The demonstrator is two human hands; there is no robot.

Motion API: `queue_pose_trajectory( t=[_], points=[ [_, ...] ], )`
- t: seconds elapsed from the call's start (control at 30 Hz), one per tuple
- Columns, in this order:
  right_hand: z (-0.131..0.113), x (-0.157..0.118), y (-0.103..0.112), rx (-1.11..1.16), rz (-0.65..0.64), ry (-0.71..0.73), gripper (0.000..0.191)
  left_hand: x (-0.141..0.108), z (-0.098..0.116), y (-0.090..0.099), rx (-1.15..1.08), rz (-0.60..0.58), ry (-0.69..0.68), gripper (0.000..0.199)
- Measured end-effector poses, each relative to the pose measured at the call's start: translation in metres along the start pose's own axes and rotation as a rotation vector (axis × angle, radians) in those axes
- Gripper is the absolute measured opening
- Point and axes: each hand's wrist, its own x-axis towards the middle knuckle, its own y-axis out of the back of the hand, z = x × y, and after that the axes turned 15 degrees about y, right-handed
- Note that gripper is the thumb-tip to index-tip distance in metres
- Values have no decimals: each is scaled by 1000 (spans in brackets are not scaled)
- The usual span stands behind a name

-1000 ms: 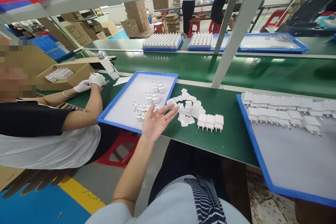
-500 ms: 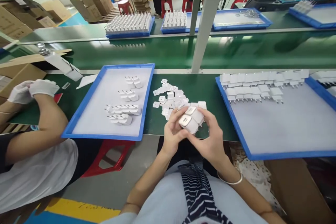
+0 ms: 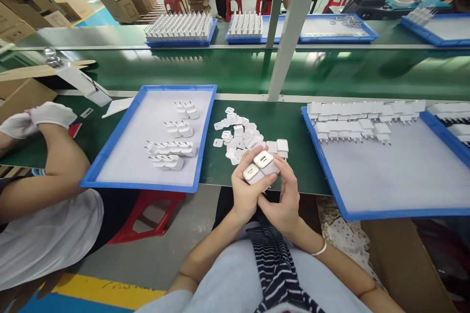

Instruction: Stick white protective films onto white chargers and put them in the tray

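Two white USB chargers are held side by side between my hands, their slotted ends facing up. My left hand (image 3: 245, 193) is closed around the lower-left charger (image 3: 252, 173). The fingers of my right hand (image 3: 288, 193) grip the upper-right charger (image 3: 265, 160) by its side. Just beyond my fingers lies a loose pile of small white caps (image 3: 238, 133) on the green table. Two more white chargers (image 3: 282, 145) stand at the right end of the pile, partly behind my right hand.
A blue-rimmed tray (image 3: 151, 88) with several rows of chargers lies to the left. Another tray (image 3: 332, 183) on the right carries chargers along its far side. A metal post (image 3: 284, 54) rises beyond the pile. A co-worker's gloved hands (image 3: 53, 113) are at far left.
The two chargers have turned in my hands and moved slightly left, with their slotted ends now more toward me. My right hand has drawn in closer to my left.
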Motion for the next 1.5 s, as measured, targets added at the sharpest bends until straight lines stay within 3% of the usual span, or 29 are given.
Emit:
queue_pose_trajectory(
  t=[0.13,0.2,0.3,0.47,0.53,0.63,0.73,0.97,1.33,1.5],
  points=[
    [2,12,24,163,-166,4,79,2,7,11,102,-5,-63,54],
    [6,23,40,265,-203,-85,59,0,13,19,229,-4,-115,53],
    [15,43,55,249,-106,-252,29,-4,22,27,443,-69,-165,50],
    [26,65,53,412,-286,-446,19,-12,25,33,566,-235,-201,54],
    [27,66,50,525,-290,-509,12,-15,25,34,579,-254,-206,56],
    [26,64,49,579,-208,-555,11,-20,27,34,597,-254,-193,55],
    [21,61,52,491,-157,-556,9,-22,29,33,589,-253,-191,53],
    [14,64,54,382,-136,-487,10,-23,24,31,573,-240,-198,53],
    [19,62,59,335,-83,-571,9,-23,24,32,530,-161,-125,50],
    [11,62,74,370,-129,-614,6,-23,24,29,584,-125,-199,48]
  ],
)
